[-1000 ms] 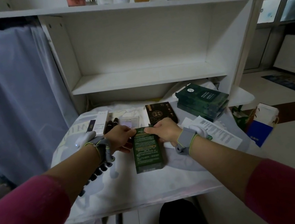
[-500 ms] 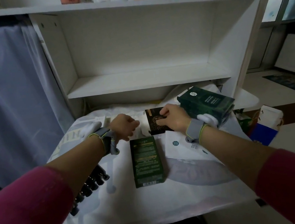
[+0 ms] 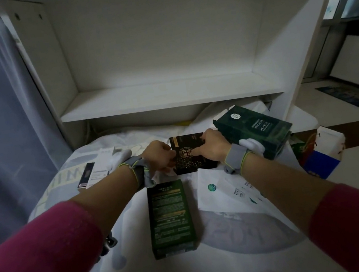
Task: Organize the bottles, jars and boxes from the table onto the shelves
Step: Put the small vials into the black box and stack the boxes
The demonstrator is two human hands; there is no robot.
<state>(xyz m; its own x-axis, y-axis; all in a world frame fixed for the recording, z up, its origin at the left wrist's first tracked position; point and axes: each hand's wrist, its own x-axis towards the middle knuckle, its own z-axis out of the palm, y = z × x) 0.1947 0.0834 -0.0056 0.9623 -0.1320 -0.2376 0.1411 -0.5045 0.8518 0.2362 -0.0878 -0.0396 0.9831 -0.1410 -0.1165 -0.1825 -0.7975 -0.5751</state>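
Head view, both hands at the far middle of the table (image 3: 220,271). One second earlier the two hands sat at the far end of the green box (image 3: 169,218). They have since let it go and moved forward – it now lies flat on the cloth, nearer the person, touched by neither hand.

The left hand (image 3: 160,156) curls its fingers round the left edge of the black box (image 3: 190,165). The right hand (image 3: 213,146) takes the right edge, thumb laid across the top beside the gold emblem. The black box appears to rest on the table; whether it has begun to lift cannot be told.

To its right stands a stack of dark green boxes (image 3: 254,133), just beside the right wrist. A white packet (image 3: 220,188) lies nearer, and white boxes (image 3: 98,170) lie at the left.

Judgement: the black box has become the item in hand – the bare lower shelf (image 3: 167,95) directly behind it is the likely destination. Most of the boxes remain on the table, so the task seems far from finished.
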